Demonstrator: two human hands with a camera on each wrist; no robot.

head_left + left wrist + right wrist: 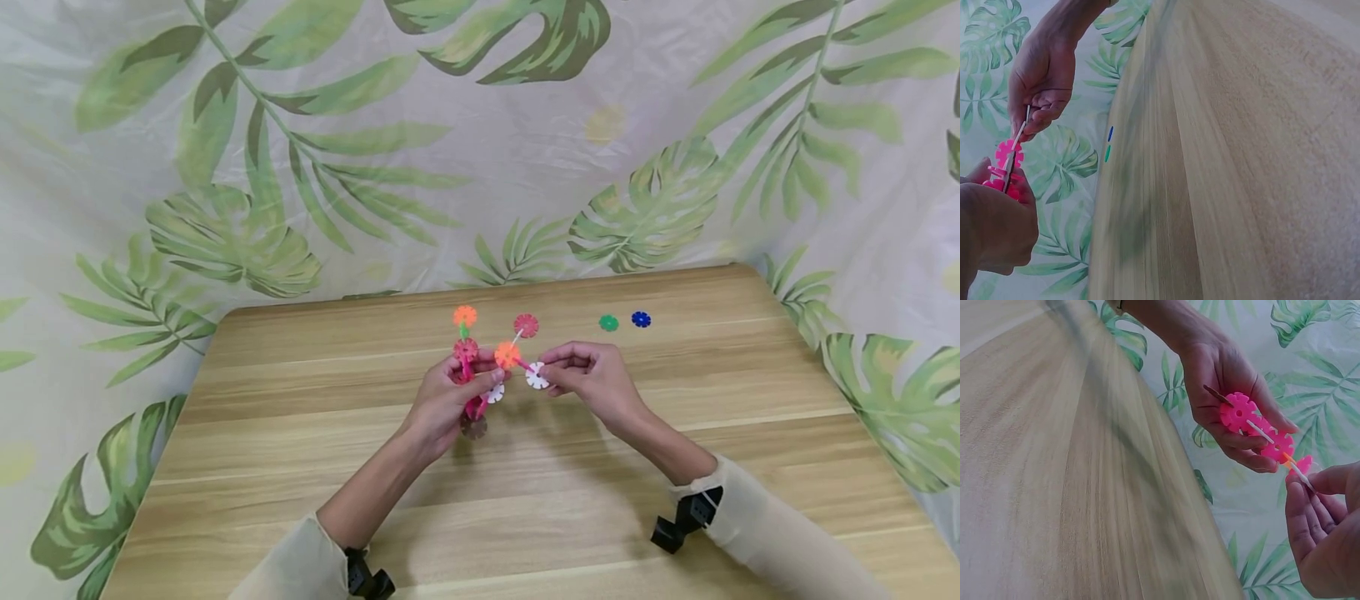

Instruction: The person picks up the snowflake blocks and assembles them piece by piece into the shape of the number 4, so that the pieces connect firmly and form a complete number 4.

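Note:
My left hand [442,404] grips a linked chain of notched plastic snowflake discs between thumb and fingers, above the table. An orange disc [465,316] tops one end, with a small green piece and a red disc [466,350] below it. Another orange disc [507,356] sits by the left thumb, joined toward a further red disc [527,325]. Pink discs [1239,413] and a brown disc [474,427] show lower in the chain. With its fingertips, my right hand [603,387] pinches a white disc [537,376], which meets a pink disc [1009,152] edge-on.
Loose on the wooden table [315,433] lie a green disc [608,322] and a blue disc [641,319], near the back right. A leaf-patterned cloth [420,208] hangs behind the table's far edge. Black wrist cameras [686,521] sit at the sleeves.

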